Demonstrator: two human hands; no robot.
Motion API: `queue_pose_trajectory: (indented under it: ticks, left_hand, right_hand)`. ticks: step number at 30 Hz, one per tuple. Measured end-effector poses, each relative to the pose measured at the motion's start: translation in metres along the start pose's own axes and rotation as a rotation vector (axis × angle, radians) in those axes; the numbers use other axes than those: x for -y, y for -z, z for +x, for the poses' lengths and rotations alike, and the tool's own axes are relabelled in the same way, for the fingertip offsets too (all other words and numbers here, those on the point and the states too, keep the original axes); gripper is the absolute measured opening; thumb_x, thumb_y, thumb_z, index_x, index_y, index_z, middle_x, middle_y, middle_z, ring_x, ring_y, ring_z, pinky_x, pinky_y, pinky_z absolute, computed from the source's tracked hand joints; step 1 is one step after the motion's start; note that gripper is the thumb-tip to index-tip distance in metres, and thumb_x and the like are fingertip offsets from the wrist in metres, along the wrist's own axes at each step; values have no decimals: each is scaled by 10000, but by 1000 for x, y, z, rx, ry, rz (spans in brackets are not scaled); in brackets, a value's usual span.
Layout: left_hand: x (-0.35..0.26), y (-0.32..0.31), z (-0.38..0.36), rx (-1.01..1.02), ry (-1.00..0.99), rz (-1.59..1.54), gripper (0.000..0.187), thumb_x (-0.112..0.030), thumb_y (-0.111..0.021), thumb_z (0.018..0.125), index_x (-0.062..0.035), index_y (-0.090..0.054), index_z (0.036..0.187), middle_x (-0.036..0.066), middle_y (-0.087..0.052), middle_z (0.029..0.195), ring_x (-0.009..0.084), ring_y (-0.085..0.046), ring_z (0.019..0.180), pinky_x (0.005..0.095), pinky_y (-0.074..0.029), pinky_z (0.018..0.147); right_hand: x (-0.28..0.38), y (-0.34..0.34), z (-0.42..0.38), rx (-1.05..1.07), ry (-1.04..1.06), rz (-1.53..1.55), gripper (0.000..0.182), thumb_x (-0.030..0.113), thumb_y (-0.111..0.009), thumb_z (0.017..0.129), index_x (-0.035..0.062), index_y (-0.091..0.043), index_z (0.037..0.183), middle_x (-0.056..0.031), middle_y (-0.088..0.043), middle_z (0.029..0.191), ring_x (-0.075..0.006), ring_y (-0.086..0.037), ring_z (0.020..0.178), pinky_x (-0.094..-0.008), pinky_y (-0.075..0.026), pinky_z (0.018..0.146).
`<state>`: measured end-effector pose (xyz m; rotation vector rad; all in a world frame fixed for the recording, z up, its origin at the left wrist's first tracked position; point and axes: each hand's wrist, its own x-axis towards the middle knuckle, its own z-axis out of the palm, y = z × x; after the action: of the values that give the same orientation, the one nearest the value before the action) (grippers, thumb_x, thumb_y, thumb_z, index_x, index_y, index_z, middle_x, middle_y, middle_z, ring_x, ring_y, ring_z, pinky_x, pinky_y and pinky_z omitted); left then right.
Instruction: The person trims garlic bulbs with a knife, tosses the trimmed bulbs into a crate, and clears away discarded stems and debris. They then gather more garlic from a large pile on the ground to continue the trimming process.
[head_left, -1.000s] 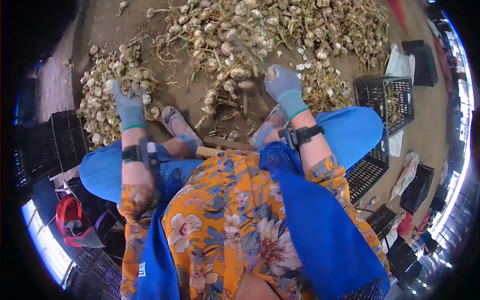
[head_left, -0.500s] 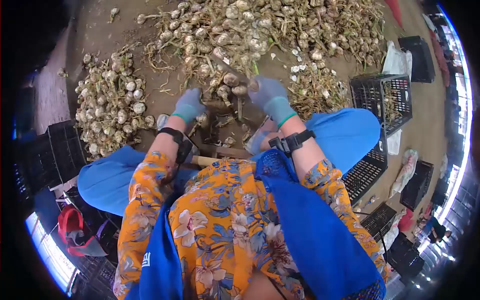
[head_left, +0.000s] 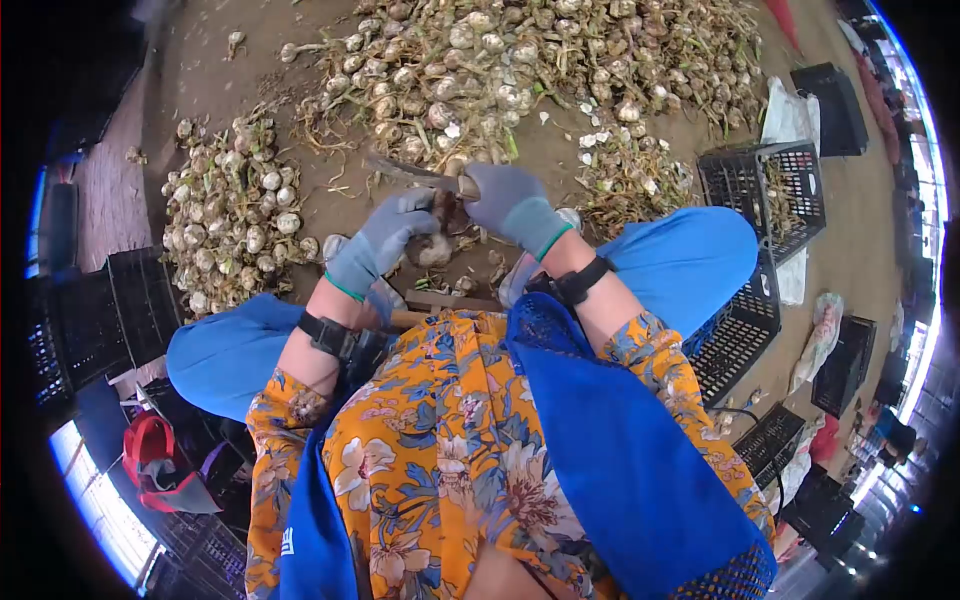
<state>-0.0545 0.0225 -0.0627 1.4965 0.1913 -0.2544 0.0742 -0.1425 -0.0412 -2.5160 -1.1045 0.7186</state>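
Observation:
My right hand [head_left: 512,202], in a grey-blue glove, is closed on the handle of a knife [head_left: 415,174] whose blade points left. Close beside it, my left hand [head_left: 385,238], gloved too, has its fingers closed around a garlic bulb [head_left: 436,250] with dark roots or stem, partly hidden by the fingers. The blade lies just above my left fingers. Beyond both hands spreads a large heap of garlic [head_left: 460,60] with dry stems. A smaller pile of garlic bulbs [head_left: 232,215] lies to the left.
Stem trimmings [head_left: 640,180] lie right of my hands. Black crates [head_left: 765,190] stand at the right, with a white sack [head_left: 790,118] and another crate [head_left: 832,108] behind. Dark crates [head_left: 140,295] and a red and grey bag [head_left: 160,462] are at the left.
My left hand has moved right, up to my right hand, and closed on a bulb. My right hand has shifted slightly left with the knife.

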Motion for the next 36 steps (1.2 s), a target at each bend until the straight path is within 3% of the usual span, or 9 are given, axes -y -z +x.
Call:
queue_pose_trajectory:
  ticks: [2,9,12,16,18,19,25,30,36]
  left_hand:
    - [-38,-13,-4,-36,169,166,279,-131,-554,875,-8,-603,1121,55,-649,954,118,-575,833,288,-480,801]
    - [-24,-5,-3,-174,79,204,264,-176,-635,860,-2,-614,1059,72,-640,883,144,-573,794,306,-476,753]
    - [-40,-3,-7,-204,48,608,271,-200,-655,853,-14,-626,1048,100,-636,869,155,-555,774,309,-464,748]
    - [-59,-9,-10,-172,-9,417,278,-242,-655,859,-37,-631,1046,115,-631,848,164,-539,751,318,-459,738]
    - [-56,-6,-14,-244,-50,472,276,-250,-652,863,-41,-631,1043,111,-628,836,161,-533,742,322,-459,729]
    - [-56,-6,-14,-160,55,471,273,-256,-652,865,-47,-631,1040,109,-625,825,157,-529,729,315,-459,718]
    - [-65,-12,-6,-7,207,183,362,-227,-681,845,-17,-590,1125,18,-642,835,158,-575,716,284,-473,704]
    - [-75,-28,-21,-160,-241,-214,837,-125,-747,744,-31,-271,1426,72,-512,1246,152,-559,1063,262,-501,844]
    - [-69,-17,-10,-427,-253,43,718,-137,-805,631,-29,-502,1274,66,-531,1229,156,-524,1107,296,-416,965]
  right_hand:
    - [3,6,-6,-13,0,25,240,295,-601,771,133,-596,947,-130,-669,904,-355,-636,858,-440,-505,751]
    - [-4,12,-17,-54,84,90,239,297,-610,779,137,-606,956,-131,-675,882,-348,-645,840,-448,-504,741]
    - [-31,-4,-9,-134,260,149,276,307,-606,792,105,-611,980,-150,-672,894,-351,-644,856,-451,-503,755]
    - [-83,-30,24,155,-183,-144,287,264,-632,844,82,-658,1064,-148,-693,947,-314,-671,815,-386,-523,721]
    - [-68,-41,20,-84,22,1217,243,240,-642,880,54,-676,1033,-61,-692,889,-192,-650,717,-318,-513,649]
    - [-23,11,-7,57,34,1292,216,244,-628,909,73,-682,1029,25,-624,838,-69,-549,653,-231,-453,576]
    - [-13,-10,2,95,60,1365,258,293,-633,883,37,-640,859,5,-593,709,-61,-503,512,-227,-413,467]
    - [-7,-20,-10,158,-461,1906,191,264,-585,895,96,-586,806,28,-541,636,-102,-495,487,-246,-398,443]
    - [5,-29,-16,420,-356,1968,208,298,-577,909,99,-585,847,23,-547,641,-88,-476,482,-234,-372,427]
